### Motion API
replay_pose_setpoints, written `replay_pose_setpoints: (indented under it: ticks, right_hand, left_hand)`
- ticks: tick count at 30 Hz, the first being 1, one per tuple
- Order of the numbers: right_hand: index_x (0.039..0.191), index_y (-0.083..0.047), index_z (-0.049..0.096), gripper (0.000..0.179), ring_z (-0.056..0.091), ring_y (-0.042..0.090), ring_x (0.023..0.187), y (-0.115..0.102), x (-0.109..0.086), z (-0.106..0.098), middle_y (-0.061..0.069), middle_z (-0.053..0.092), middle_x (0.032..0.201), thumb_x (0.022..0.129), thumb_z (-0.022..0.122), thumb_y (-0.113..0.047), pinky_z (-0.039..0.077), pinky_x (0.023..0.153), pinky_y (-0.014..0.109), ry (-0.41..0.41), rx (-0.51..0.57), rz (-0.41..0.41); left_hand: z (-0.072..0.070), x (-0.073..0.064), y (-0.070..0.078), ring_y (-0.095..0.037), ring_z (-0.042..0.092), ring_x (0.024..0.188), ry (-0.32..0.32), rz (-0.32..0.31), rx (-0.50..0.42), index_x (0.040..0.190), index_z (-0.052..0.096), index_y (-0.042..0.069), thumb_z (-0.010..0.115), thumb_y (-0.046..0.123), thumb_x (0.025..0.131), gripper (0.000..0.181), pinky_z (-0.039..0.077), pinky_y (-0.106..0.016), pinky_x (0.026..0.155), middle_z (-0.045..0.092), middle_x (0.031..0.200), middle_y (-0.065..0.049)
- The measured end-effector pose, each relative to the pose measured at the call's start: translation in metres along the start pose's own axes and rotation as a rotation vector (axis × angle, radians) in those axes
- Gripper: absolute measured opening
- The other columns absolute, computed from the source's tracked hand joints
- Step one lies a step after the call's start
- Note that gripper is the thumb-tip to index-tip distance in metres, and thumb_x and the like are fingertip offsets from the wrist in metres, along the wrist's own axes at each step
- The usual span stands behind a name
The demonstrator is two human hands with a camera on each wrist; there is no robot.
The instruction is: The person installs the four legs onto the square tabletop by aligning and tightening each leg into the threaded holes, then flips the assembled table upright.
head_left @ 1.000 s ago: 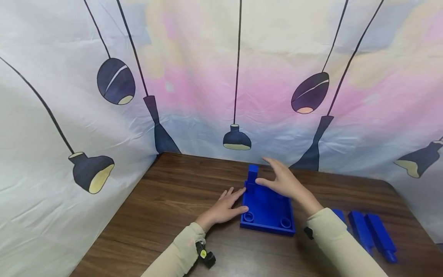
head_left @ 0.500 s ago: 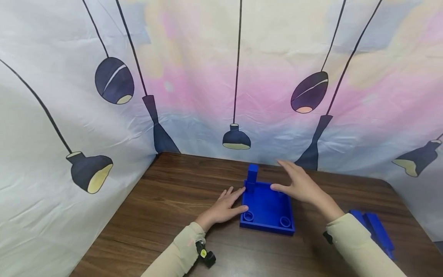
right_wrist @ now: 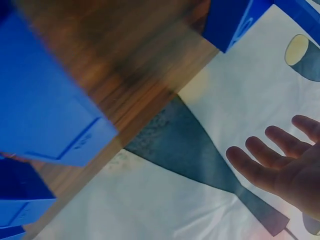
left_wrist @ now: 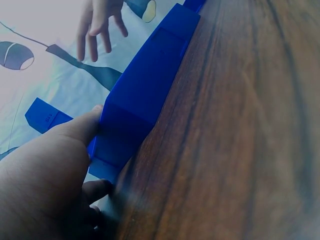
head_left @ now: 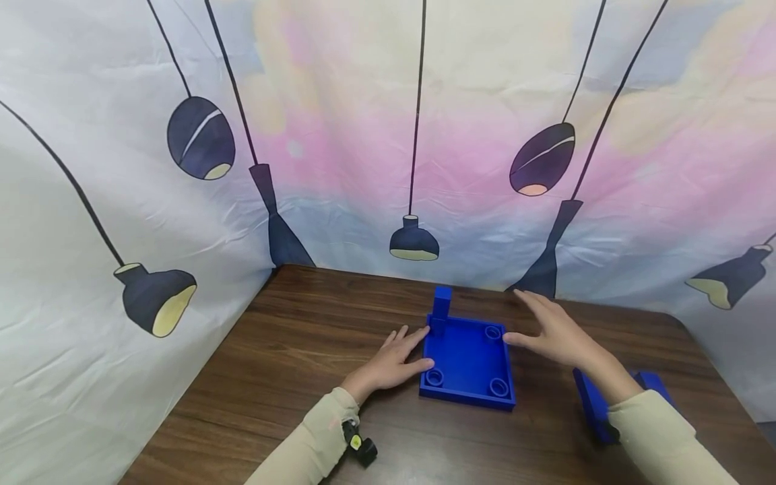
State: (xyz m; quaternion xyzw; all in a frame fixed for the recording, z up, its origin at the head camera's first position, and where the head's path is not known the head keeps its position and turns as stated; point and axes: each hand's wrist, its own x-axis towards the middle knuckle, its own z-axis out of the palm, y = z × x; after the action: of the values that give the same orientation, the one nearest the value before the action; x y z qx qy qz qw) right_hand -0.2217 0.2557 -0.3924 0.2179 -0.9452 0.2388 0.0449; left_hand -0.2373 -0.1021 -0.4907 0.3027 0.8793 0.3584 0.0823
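A square blue tray [head_left: 465,364] with a raised rim lies on the table. A blue post [head_left: 442,310] stands upright in its far left corner, and ring-shaped sockets show at the other corners, one of them the far right socket [head_left: 493,333]. My left hand [head_left: 388,364] rests against the tray's left side, thumb at the rim and fingers stretched out. In the left wrist view its thumb [left_wrist: 82,127] touches the blue edge. My right hand [head_left: 560,335], holding nothing, hovers just right of the tray with fingers spread; the right wrist view shows the bare fingers [right_wrist: 272,152].
More blue posts [head_left: 593,403] lie on the wooden table [head_left: 327,323] to the right, partly behind my right forearm. A cloth backdrop [head_left: 339,168] printed with lamps hangs behind the table's far edge and along its left side.
My right hand has moved right, away from the standing post to beyond the tray's right edge, uncovering the far right socket. The left hand and tray stay where they were.
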Motion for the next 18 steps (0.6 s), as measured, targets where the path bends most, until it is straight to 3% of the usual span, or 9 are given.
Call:
replay_pose_setpoints:
  ticks: [18]
  right_hand:
    - [0.16,0.003,0.037,0.098,0.034,0.069,0.136,0.028,-0.036,-0.002,0.04,0.033,0.157,0.092,0.08,-0.053,0.037,0.097,0.083,-0.037,-0.075,0.093]
  left_hand:
    - [0.0,0.001,0.0,-0.041,0.009,0.161,-0.004,-0.005,0.005,0.168,0.03,0.016,0.056,0.048,0.109,0.073,0.004,-0.057,0.129,0.032,0.171,-0.006]
